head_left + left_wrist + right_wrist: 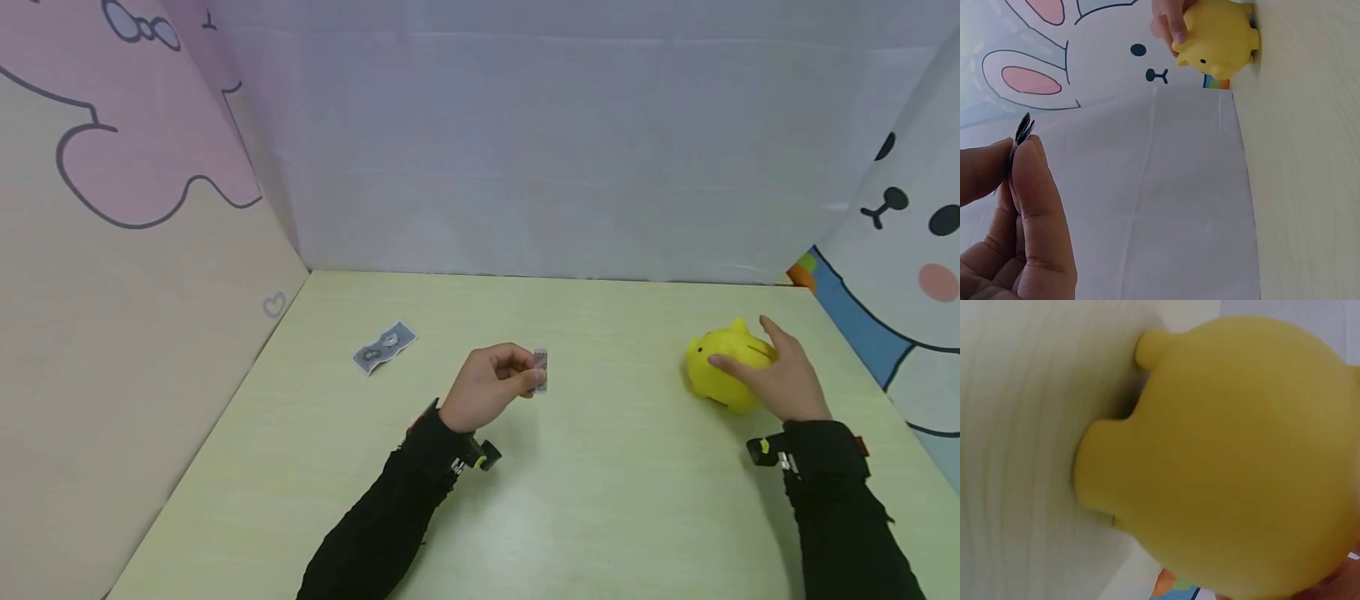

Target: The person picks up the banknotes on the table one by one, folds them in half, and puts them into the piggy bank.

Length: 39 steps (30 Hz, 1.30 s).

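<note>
Between thumb and fingertips, my left hand (483, 387) pinches a small folded banknote (540, 361) above the middle of the table. The left wrist view shows the folded layers of this banknote (1023, 130) edge-on. At the right stands a yellow piggy bank (722, 388), upright on its feet, with a slot in its back. My right hand (792, 385) holds it from above, thumb on the near side and fingers on the far side. In the right wrist view the round body of the piggy bank (1241, 456) covers most of that hand.
Another banknote (385, 347), creased and unfolded, lies on the table (600, 500) at the back left. A white curtain (555, 150) hangs behind the table. Cartoon-printed sheets (135, 333) border the left and right sides.
</note>
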Available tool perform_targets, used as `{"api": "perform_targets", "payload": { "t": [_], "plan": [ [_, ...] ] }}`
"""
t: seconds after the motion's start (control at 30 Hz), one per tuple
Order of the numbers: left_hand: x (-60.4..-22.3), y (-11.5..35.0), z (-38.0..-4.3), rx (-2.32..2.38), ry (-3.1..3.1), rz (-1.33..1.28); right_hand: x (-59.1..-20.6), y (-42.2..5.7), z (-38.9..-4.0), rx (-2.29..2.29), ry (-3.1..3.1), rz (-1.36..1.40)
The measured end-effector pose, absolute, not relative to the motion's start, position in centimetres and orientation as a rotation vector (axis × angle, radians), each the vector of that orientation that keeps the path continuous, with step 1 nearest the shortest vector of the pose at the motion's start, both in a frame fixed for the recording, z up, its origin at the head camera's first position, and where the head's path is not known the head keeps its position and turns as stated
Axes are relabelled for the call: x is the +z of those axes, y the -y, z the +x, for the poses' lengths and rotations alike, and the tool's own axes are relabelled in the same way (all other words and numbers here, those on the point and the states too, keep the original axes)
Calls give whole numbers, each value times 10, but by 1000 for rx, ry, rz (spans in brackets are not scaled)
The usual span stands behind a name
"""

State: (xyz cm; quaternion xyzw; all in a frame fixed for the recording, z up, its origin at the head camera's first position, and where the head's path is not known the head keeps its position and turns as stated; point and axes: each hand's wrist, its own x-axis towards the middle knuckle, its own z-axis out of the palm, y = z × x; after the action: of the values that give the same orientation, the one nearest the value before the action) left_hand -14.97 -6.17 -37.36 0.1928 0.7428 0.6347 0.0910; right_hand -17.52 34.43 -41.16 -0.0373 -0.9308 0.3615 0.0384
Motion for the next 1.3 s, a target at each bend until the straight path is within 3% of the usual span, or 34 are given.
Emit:
{"api": "perform_targets", "payload": {
  "t": [0.67,1.3],
  "plan": [
    [-373,62,-149,1872,-2225,588,-420,-355,-169,1088,2958,-147],
    [-373,62,-149,1869,-2232,595,-420,-329,-165,1100,2934,-24]
  ]
}}
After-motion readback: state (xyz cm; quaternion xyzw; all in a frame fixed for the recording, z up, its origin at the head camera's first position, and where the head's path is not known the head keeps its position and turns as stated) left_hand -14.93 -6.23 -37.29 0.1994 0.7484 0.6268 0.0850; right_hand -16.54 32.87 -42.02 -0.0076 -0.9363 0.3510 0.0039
